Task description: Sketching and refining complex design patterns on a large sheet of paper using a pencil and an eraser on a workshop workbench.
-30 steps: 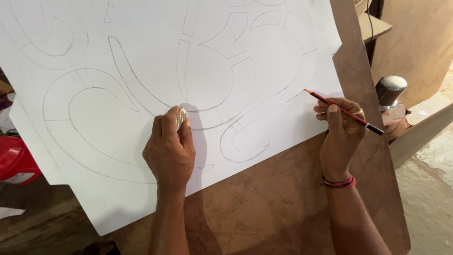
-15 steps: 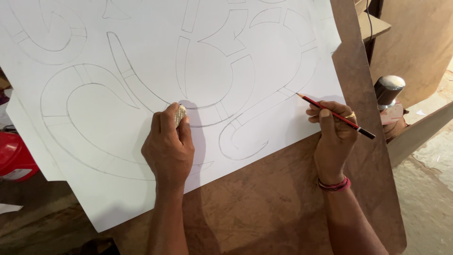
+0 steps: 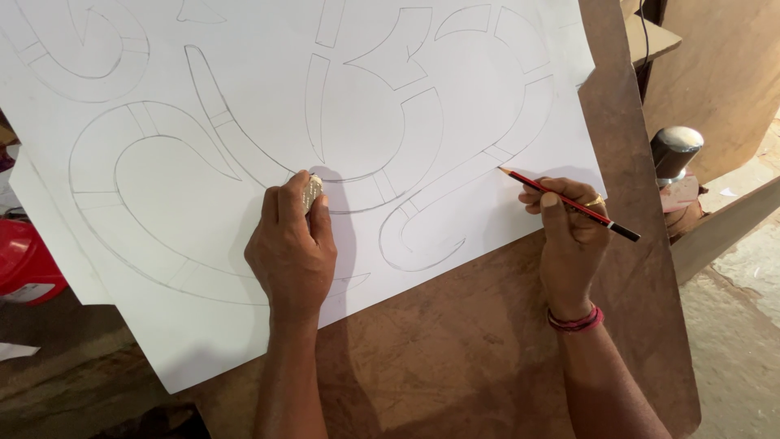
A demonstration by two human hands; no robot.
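I see a large white paper sheet (image 3: pixel 244 341) filling the upper left and centre of the frame, lying on a brown wooden board (image 3: pixel 455 358) that shows along the bottom and right side. The sheet carries pencilled outlines: broad curving bands, a teardrop loop at the left, and hooked shapes toward the upper right, several crossed by short lines that split them into segments. The lines are thin and grey on clean white.

My left hand (image 3: pixel 290 252) rests on the paper at the centre of the frame, fingers curled tight around a small pale eraser (image 3: pixel 312 193) that peeks out beside the thumb and presses on a curved line. My right hand (image 3: pixel 571 236) sits at the right centre, at the paper's lower right edge, fingers pinched on a red pencil (image 3: pixel 569 203) with a black end. The tip points up and left and touches a drawn band. A ring shows on one finger and a red thread bracelet (image 3: pixel 575 319) circles the wrist.

At the far left edge a red bucket (image 3: pixel 24 264) is partly cut off; I cannot tell what it holds. At the right edge, beyond the board, stands a dark tool with a rounded metal cap (image 3: pixel 676 150).
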